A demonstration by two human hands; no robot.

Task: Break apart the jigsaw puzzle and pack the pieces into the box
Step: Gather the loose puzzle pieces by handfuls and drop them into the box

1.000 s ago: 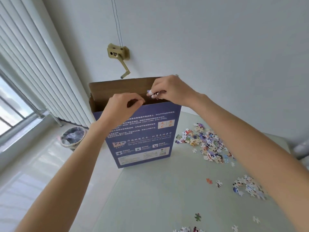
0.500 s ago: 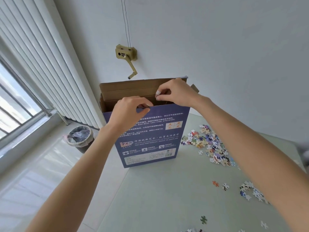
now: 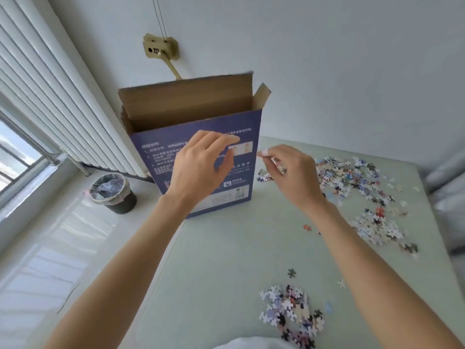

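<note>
The blue puzzle box [image 3: 247, 127] stands upright at the table's far left, its brown top flaps open. My left hand [image 3: 198, 165] hovers in front of the box face with relaxed fingers and nothing in it. My right hand [image 3: 289, 172] is just right of the box, fingers curled, with what look like a few puzzle pieces [image 3: 280, 166] pinched inside. Loose pieces lie in a large far pile [image 3: 352, 177], a smaller pile at the right [image 3: 377, 227] and a near pile [image 3: 292, 311]. Single pieces [image 3: 291, 273] are scattered between the piles.
The pale green table [image 3: 226, 260] ends at its left edge just under the box. On the floor to the left stands a lined waste bin [image 3: 113, 192] below a white radiator [image 3: 50, 96]. A brass crank [image 3: 161, 47] is fixed to the wall behind the box.
Both hands came down from the box's open top. The left is now in front of the box, the right beside it. The view has tilted down, showing more of the table.
</note>
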